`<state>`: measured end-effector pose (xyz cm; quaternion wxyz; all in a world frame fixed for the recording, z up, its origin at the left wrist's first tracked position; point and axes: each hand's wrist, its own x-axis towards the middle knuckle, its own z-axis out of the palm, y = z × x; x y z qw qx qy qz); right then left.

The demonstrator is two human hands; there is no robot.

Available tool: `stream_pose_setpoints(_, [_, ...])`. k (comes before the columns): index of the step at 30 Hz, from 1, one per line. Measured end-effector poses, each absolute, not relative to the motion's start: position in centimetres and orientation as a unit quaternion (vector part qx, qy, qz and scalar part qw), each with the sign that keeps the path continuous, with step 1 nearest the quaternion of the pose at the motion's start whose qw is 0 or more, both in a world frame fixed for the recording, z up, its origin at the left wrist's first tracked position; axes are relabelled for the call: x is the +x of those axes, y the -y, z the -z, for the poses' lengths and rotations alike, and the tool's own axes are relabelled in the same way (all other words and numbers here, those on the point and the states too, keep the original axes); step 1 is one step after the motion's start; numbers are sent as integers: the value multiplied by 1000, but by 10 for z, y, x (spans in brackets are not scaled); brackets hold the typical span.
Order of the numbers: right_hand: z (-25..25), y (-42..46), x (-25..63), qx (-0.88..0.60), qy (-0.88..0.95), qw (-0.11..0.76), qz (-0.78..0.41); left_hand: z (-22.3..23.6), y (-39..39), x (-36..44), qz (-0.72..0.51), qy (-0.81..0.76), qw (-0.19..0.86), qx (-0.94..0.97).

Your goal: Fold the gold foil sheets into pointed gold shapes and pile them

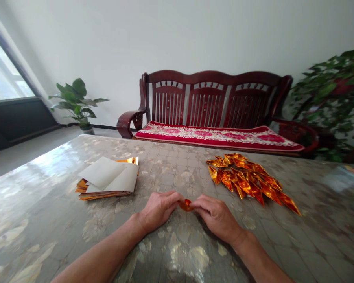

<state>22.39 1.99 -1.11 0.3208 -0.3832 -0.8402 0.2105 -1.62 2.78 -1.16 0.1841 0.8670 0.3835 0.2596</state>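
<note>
Between my two hands is a small piece of folded gold foil paper (187, 205), shiny orange-gold and curved. My left hand (161, 208) pinches its left end, and my right hand (214, 214) pinches its right end. Both hands are closed, and the fingers partly hide the ends of the paper. Off to the left lies a stack of foil paper sheets (109, 177), pale backs up, with gold edges showing. On the right, several folded gold foil pieces (249, 177) with pointed ends sit grouped in overlapping rows.
A table (171, 169) with a glossy, flower-patterned cover stretches under everything. Behind it stands a dark red wooden bench (206, 98) with a red patterned cushion (200, 133). Leafy plants (76, 100) stand at the left and far right. Something clear and shiny (346, 179) lies near the right edge.
</note>
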Motion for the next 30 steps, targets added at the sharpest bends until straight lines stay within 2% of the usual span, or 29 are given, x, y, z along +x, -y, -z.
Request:
stream_pose_setpoints(5, [9,-21,226,-390,819,325,-268,20,-34,-16,-300,-455,232,805])
stream_pose_setpoints(12, [25,-27,227,-476,741,359,-309,22,-35,-15,-354,-441,310,764])
stream_pose_setpoints(21, [22,-22,223,-467,758,399,-219,24,-32,-8,-374,-474,324,729])
stream_pose_setpoints(30, [24,-22,224,-473,779,363,-191,33,-37,-3,-416,-487,413,648])
